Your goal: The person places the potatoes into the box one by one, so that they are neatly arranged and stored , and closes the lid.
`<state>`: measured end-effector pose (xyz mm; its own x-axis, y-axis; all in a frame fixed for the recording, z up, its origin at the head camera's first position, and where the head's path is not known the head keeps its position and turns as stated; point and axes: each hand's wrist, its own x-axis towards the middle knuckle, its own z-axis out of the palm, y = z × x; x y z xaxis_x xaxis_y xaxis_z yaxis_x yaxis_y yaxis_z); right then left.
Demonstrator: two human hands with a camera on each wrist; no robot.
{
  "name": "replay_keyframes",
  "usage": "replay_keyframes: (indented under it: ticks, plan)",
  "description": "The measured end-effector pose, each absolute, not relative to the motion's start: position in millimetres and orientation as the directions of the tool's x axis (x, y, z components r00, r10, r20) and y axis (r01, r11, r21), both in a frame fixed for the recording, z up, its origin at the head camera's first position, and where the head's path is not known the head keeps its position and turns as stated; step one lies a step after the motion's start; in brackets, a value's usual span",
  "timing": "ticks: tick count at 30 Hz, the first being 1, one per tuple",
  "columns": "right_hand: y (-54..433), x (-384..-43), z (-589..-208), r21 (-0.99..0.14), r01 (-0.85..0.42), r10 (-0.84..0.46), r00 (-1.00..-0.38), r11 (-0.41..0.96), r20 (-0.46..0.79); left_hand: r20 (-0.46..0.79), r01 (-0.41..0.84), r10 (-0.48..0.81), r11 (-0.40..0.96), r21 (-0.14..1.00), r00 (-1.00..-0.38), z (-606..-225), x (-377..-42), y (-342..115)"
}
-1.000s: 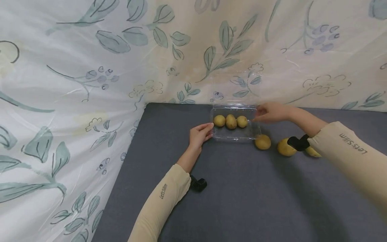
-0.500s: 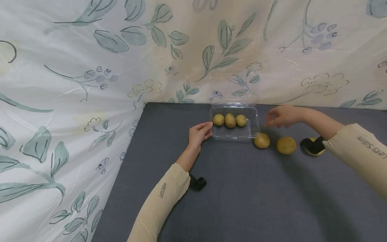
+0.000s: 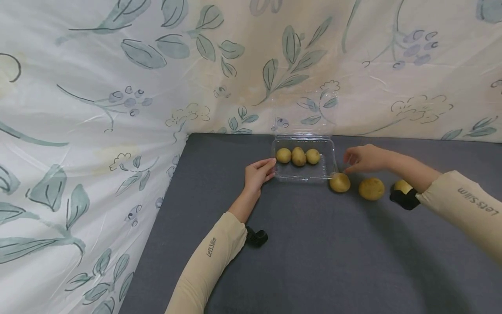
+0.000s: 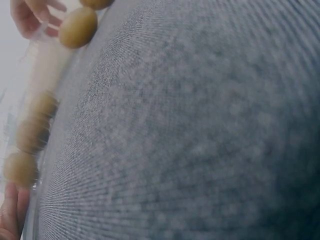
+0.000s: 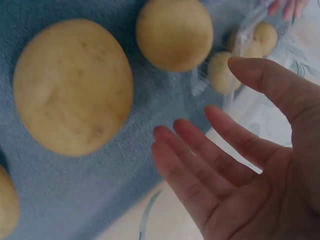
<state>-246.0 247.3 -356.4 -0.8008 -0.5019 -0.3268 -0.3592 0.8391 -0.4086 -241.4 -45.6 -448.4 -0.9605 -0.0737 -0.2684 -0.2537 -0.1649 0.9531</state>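
A clear plastic clamshell container (image 3: 300, 175) stands at the table's back, lid (image 3: 303, 111) raised. Three small potatoes (image 3: 299, 156) sit in a row inside it. My left hand (image 3: 256, 175) touches the container's left edge with its fingertips; its fingers (image 4: 10, 207) look straight in the left wrist view. My right hand (image 3: 366, 158) hovers right of the container, holding nothing, fingers relaxed and spread from the thumb in the right wrist view. Closest to it, a potato (image 3: 340, 182) lies by the container's front right corner. A larger potato (image 5: 73, 87) lies farther right.
Another potato (image 3: 402, 186) lies farthest right, partly hidden by the black wrist camera (image 3: 405, 199) on the right arm. A floral cloth (image 3: 219, 65) hangs behind and left of the dark grey table (image 3: 313, 253).
My right hand has left the container's right side, moving right, then slightly down toward the nearest loose potato. The left hand stays at the container's left edge.
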Motion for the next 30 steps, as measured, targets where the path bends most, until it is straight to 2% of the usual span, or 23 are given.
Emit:
replay_keyframes:
  ticks: [9, 18, 30]
  plan:
    - [246, -237, -366, -0.42, -0.381, -0.514, -0.815, 0.823, -0.267, -0.259, -0.243, -0.068, -0.182, 0.953, -0.964, -448, -241, -45]
    - [244, -231, -382, -0.481, -0.387, -0.544, -0.803, 0.787, -0.244, -0.272, -0.257, -0.064, -0.178, 0.95, -0.96, -445, -239, -46]
    - [239, -223, -393, -0.467, -0.444, -0.57, -0.805, 0.765, -0.168, -0.258, -0.243, -0.07, -0.173, 0.955, -0.964, -447, -240, -46]
